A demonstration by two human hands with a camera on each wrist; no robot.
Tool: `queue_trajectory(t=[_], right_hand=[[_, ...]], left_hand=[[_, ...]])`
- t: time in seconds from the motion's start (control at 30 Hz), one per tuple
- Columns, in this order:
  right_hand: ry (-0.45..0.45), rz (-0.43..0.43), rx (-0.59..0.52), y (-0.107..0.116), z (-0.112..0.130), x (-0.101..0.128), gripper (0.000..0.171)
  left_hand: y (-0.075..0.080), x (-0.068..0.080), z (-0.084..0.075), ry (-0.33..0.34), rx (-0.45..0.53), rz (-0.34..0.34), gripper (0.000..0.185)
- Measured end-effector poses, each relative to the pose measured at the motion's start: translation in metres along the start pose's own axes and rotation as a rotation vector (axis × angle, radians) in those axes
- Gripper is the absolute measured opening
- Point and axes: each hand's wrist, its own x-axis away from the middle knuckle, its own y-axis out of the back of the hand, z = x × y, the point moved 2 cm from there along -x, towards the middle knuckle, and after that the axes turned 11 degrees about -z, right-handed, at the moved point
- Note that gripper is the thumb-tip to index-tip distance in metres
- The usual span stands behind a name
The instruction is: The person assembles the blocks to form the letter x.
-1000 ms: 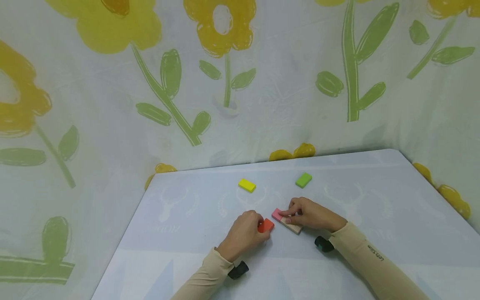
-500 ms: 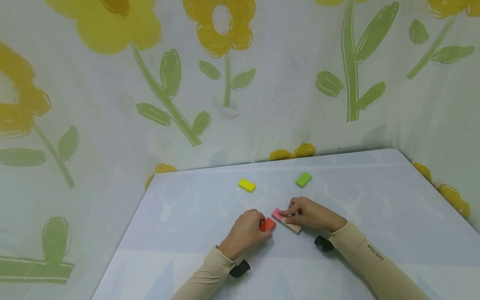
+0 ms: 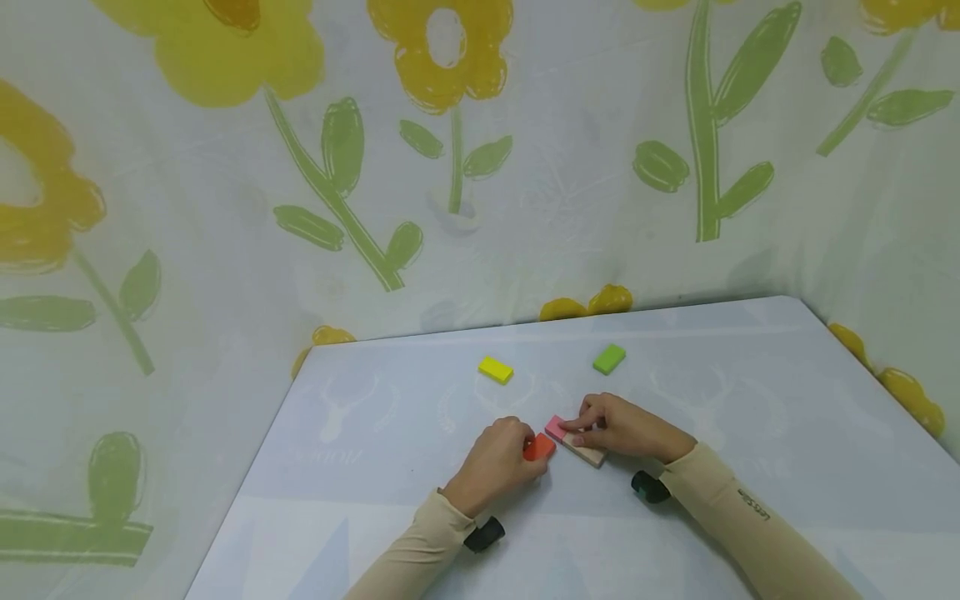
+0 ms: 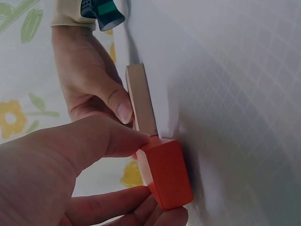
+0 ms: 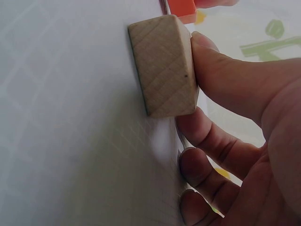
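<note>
A: How many blocks lay on the worktop (image 3: 375, 500)?

B: Five, one of each colour: an orange block (image 3: 541, 447), a pink block (image 3: 556, 427), a plain wooden block (image 3: 587, 452), a yellow block (image 3: 496, 370) and a green block (image 3: 609, 359). All were small flat rectangular slabs.

A: Where did they sit?

B: The orange, pink and wooden ones were gathered near the middle of the worktop, between the two hands. The yellow and green ones lay flat farther back, well apart from each other and from the hands.

A: What did the left hand (image 3: 491, 463) do?

B: Its thumb and fingers (image 4: 117, 139) pinched the orange block, which stood just left of the pink one. The left wrist view showed smooth painted faces on it.

A: And the right hand (image 3: 626, 429)?

B: Its curled fingers (image 5: 221, 75) held the wooden block, the thumb lying along one long side. The pink block lay at that block's far-left end, under the fingertips. The wood was bare and pale, with a fine cross-hatched grain and softened edges.

A: Any containers?

B: None showed. The worktop was covered with a pale sheet printed with faint antler shapes, and a flowered cloth (image 3: 225, 208) hung behind.
</note>
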Motion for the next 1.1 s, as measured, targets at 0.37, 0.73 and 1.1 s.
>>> queue_trajectory(t=[0.37,0.73,1.1], right_hand=[[0.007,0.002,-0.004,-0.0005,-0.003,-0.0014,0.039],[-0.014,0.006,-0.015,-0.0015,-0.0031,-0.002,0.038],[-0.027,0.001,0.007,-0.0019,-0.0037,-0.0026,0.039]], left_hand=[[-0.0011,-0.002,-0.0008,0.005,0.006,0.003,0.016],[-0.0031,-0.0024,0.0003,0.023,0.004,0.015,0.017],[-0.0047,-0.0039,0.001,0.024,0.014,0.016,0.019]])
